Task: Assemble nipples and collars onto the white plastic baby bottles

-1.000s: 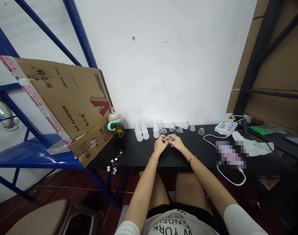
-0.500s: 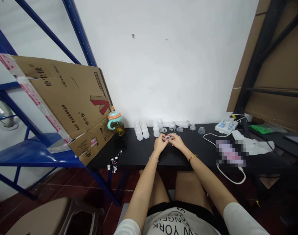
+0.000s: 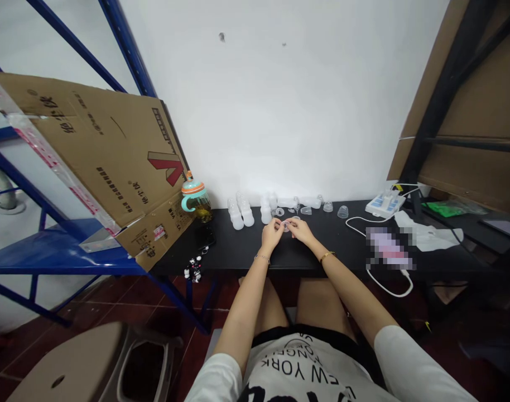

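From here I see the left hand [image 3: 272, 233] and right hand [image 3: 302, 230] together pinching a small translucent piece [image 3: 285, 226] over the middle of the black table [image 3: 234, 254]. Loose clear parts [image 3: 306, 210] crowd the far side, just beyond the fingers; a power strip [image 3: 383, 206] lies to the right. Far left, the turquoise-handled jug [image 3: 202, 211] holds yellowish-brown contents; whether the whitish bottles [image 3: 247, 214] hold anything, I cannot tell.

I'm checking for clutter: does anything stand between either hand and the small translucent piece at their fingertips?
Nothing visible does: the left hand and right hand both have their fingertips on the small translucent piece. Other clear parts lie beyond it on the black table.
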Motion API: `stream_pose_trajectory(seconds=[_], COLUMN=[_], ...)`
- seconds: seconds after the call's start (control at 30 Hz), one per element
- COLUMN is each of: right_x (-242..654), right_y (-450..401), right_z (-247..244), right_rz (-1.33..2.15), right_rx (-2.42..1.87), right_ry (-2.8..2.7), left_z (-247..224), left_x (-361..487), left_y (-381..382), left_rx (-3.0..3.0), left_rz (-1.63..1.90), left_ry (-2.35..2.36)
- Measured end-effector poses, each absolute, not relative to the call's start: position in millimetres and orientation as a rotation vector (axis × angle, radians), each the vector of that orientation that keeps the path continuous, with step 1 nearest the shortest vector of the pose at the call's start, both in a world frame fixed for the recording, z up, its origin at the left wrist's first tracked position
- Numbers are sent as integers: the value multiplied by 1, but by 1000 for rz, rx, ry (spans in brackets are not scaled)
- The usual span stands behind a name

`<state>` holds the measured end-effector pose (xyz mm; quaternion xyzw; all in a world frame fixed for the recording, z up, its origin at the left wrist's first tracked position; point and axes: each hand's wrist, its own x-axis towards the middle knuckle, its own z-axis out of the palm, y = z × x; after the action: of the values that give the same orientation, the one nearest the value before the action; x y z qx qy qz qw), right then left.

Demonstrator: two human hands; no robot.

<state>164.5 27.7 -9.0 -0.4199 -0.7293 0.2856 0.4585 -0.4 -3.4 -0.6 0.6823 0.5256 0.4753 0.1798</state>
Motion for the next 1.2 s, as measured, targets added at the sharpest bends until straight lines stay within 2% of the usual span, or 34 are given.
stream_pose_trajectory(seconds=[1.2], right_x=[165], right_y=[27], right_z=[-7], right_rz=[686], right_rx=[-1069], right_ry=[-1809], left_z=[-3], left_x=[-1], left_y=[0], left_rx=[1942], left_rz=[1293], left_ry=[1494])
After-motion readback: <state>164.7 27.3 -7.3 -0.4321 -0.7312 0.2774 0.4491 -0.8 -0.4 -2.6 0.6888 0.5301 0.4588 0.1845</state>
